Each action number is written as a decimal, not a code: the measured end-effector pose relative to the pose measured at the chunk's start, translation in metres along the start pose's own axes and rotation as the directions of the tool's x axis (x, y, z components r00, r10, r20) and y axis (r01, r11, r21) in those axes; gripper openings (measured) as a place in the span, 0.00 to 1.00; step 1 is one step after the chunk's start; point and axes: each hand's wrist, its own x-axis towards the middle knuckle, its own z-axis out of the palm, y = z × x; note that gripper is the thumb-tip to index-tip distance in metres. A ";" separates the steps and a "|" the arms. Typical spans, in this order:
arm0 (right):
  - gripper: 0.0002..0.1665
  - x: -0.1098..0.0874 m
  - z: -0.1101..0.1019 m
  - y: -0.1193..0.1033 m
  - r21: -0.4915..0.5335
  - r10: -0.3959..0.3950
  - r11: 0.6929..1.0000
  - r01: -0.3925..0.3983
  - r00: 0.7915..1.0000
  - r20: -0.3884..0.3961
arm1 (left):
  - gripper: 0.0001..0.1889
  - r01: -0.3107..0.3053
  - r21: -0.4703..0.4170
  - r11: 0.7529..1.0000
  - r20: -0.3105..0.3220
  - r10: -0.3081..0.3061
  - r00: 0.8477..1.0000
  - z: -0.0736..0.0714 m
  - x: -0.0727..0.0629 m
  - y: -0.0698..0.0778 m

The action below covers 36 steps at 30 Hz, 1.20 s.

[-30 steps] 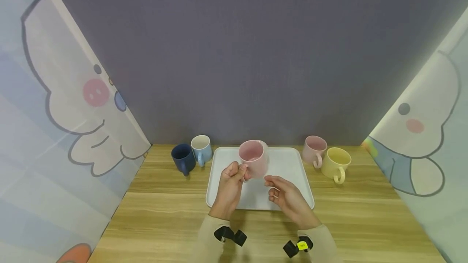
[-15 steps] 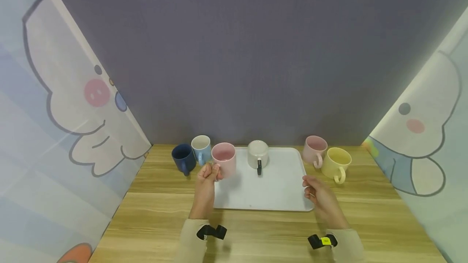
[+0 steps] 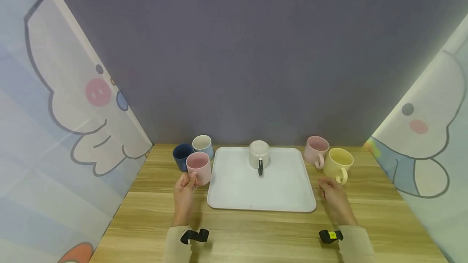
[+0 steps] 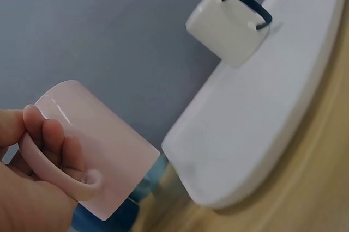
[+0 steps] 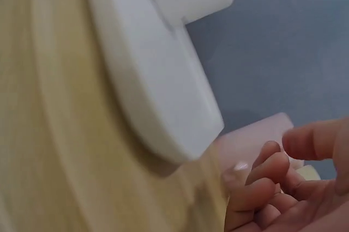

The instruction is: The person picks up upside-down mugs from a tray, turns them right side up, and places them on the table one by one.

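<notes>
My left hand (image 3: 185, 194) grips a pink mug (image 3: 200, 168) by its handle, the mouth facing up, in front of the dark blue mug (image 3: 181, 157) and light blue mug (image 3: 205, 146). In the left wrist view my fingers (image 4: 52, 134) curl through the pink mug's handle (image 4: 52, 172). My right hand (image 3: 334, 198) is off the tray's right side, just in front of the yellow mug (image 3: 335, 166); its fingers are loosely curled around nothing. A cream mug with a black handle (image 3: 258, 157) stands bottom-up at the back of the white tray (image 3: 256, 192).
A second pink mug (image 3: 315, 152) stands behind the yellow one, right of the tray. All of this is on a wooden table (image 3: 256, 234). Behind it rises a dark grey panel (image 3: 248, 72), with cartoon-printed cloth (image 3: 73, 113) along both sides.
My left hand has carried the pink mug left from over the tray to the blue mugs, uncovering the cream mug. My right hand has moved right, off the tray toward the yellow mug.
</notes>
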 end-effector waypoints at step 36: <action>0.18 0.013 0.003 0.023 -0.491 -0.104 0.862 0.125 0.992 0.071 | 0.22 -0.028 0.323 0.946 -0.185 0.093 0.978 -0.011 -0.006 -0.025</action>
